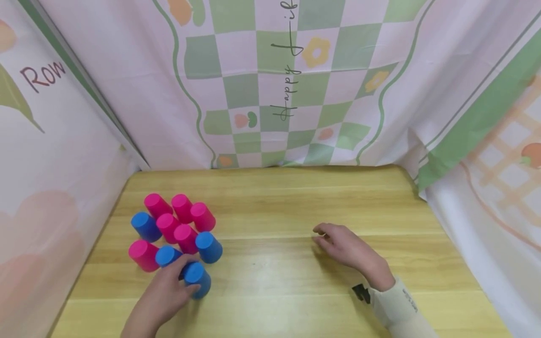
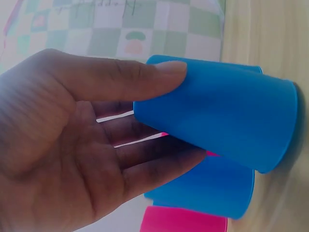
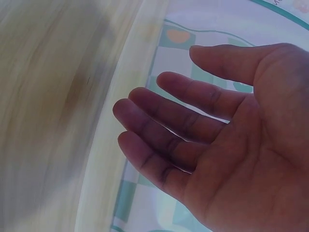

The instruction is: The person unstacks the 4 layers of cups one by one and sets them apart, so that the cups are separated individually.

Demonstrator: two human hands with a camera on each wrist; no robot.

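My left hand (image 1: 164,293) is at the near side of a cluster of upside-down cups at the table's left. Its thumb and fingers hold the nearest blue cup (image 1: 198,280), with the thumb along the near side. In the left wrist view the thumb lies on that same blue cup (image 2: 231,116), and the fingers pass behind it. Another blue cup (image 1: 166,256) stands just beyond, partly covered by the hand. To the right, my right hand (image 1: 348,246) hovers over the table, fingers loosely bent. The right wrist view shows its palm (image 3: 241,159) holding nothing.
Several pink cups (image 1: 203,217) and further blue cups (image 1: 209,247) stand close together behind the left hand. The wooden table (image 1: 270,206) meets a checkered curtain (image 1: 276,94) at its far edge. White printed curtains (image 1: 55,155) flank both sides.
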